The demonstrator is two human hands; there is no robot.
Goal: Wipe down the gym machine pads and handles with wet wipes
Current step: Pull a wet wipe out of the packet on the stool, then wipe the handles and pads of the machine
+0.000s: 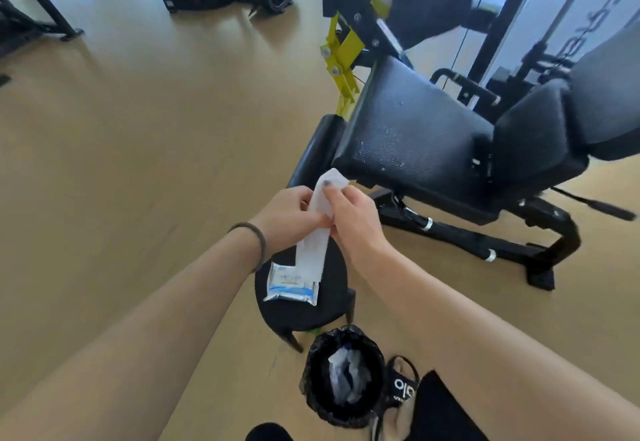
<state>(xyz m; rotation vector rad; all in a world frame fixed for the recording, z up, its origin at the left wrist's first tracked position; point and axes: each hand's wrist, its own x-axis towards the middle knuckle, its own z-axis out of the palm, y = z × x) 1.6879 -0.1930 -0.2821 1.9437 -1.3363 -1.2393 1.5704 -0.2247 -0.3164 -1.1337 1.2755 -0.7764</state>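
- My left hand (pixel 289 214) and right hand (pixel 353 219) meet above a round black stool (pixel 298 312), fingers of both pinching a folded wet wipe (pixel 313 250)
- The wipe hangs down to the wipes packet (pixel 292 285) lying on the stool
- The machine's seat pad (pixel 415 132) sits just beyond, droplets on it
- A lined bin (pixel 344 376) stands on the floor beside the stool

Lined bin (pixel 346 376) beside black stool (pixel 294 312)

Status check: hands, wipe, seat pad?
Left hand and right hand both grip folded wet wipe. Wipe pack on stool. Seat pad unobstructed.
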